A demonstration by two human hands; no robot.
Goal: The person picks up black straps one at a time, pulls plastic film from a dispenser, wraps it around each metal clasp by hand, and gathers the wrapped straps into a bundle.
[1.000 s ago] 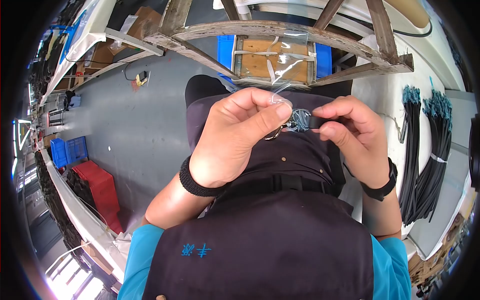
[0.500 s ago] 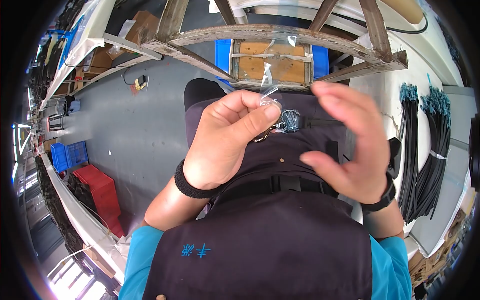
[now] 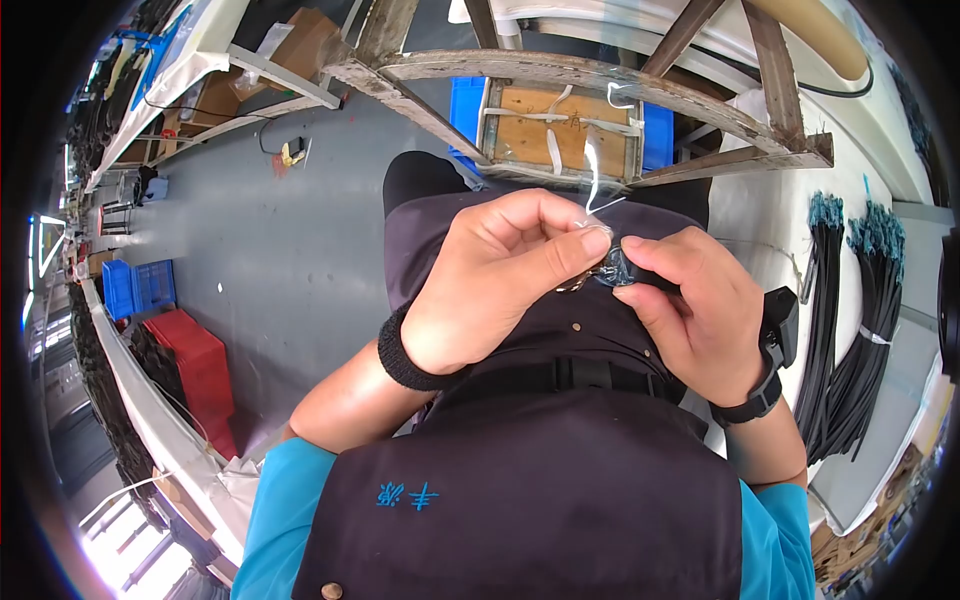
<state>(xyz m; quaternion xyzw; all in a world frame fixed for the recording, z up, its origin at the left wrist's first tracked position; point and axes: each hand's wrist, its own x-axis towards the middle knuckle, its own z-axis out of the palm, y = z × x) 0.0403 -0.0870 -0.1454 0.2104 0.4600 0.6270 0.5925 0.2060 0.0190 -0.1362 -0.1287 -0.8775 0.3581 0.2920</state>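
Observation:
My left hand [image 3: 500, 275] is closed, thumb and forefinger pinching a piece of clear plastic film [image 3: 592, 180] that sticks up beyond the fingertips. Just under those fingers is a gold-coloured metal part [image 3: 574, 285], mostly hidden. My right hand [image 3: 695, 305] is closed too, its thumb and fingers gripping a narrow black belt at its bluish, film-wrapped end [image 3: 613, 268]. Both sets of fingertips nearly meet above my lap, and the belt's far part is hidden by my right hand.
Bundles of black belts [image 3: 868, 330] with blue-wrapped ends lie on the white surface at right. Ahead stands a worn wooden frame [image 3: 560, 70], a wooden-bottomed tray [image 3: 540, 105] beneath it. Red crates [image 3: 195, 370] and a blue crate [image 3: 140, 287] sit at left.
My right hand has come in from the right, closing its spread fingers on the belt's wrapped end. My left hand has shifted slightly right, still pinching the film.

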